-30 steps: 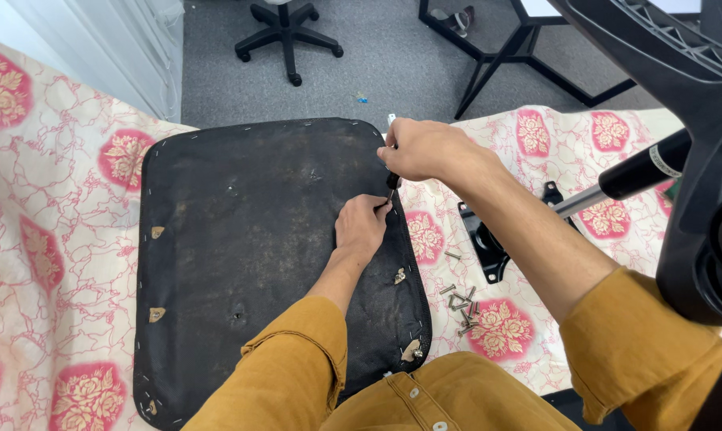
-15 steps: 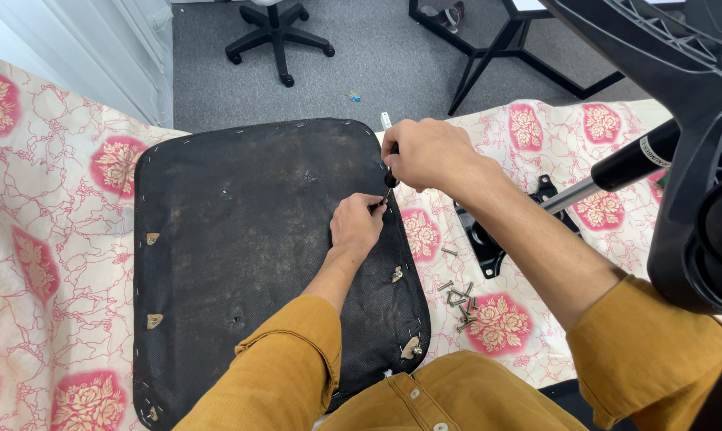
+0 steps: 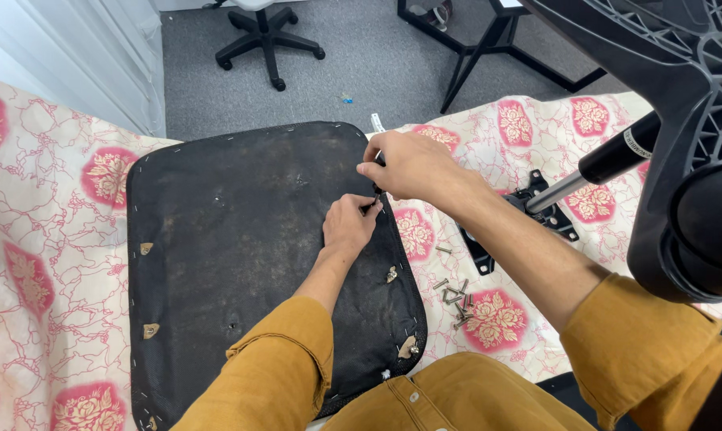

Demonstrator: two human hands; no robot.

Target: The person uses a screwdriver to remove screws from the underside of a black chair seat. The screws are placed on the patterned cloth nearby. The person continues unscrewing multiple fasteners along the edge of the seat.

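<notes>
Grey carpet floor (image 3: 377,56), floral cloth (image 3: 50,199)

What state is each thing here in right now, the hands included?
Seat pad: lying underside up on the floral cloth.
Left hand: resting on the pad's right edge, fingertips pinched at the tool tip.
Right hand: closed around a screwdriver, held upright.
Loose screws: scattered on the cloth.
Mounting plate: lying flat, detached.
Chair base: tipped over.

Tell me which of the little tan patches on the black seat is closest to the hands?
The tan patch on the black seat bottom's right edge, just below the left hand. The others sit at the near right corner and along the far left edge.
</notes>
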